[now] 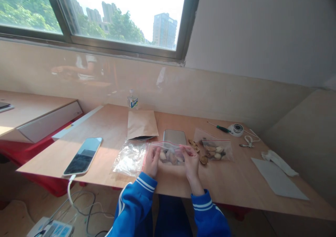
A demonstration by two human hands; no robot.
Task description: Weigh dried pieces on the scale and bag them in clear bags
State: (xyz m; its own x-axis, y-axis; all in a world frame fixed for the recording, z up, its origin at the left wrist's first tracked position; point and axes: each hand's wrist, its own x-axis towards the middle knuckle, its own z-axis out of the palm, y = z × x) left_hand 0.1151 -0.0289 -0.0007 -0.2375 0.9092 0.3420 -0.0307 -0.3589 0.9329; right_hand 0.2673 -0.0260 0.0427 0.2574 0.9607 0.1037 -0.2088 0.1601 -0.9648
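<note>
Nearest, a clear zip bag of nuts is being held just above the table's near edge, pinched at its left end by the left hand and at its right end by the right hand, fingers closed on the plastic. It is being kept stretched, seemingly so the red seal strip can be worked. Its long axis is running left to right, mouth facing far. Beside it, an empty bag and a second filled bag are lying; farther off, an envelope.
</note>
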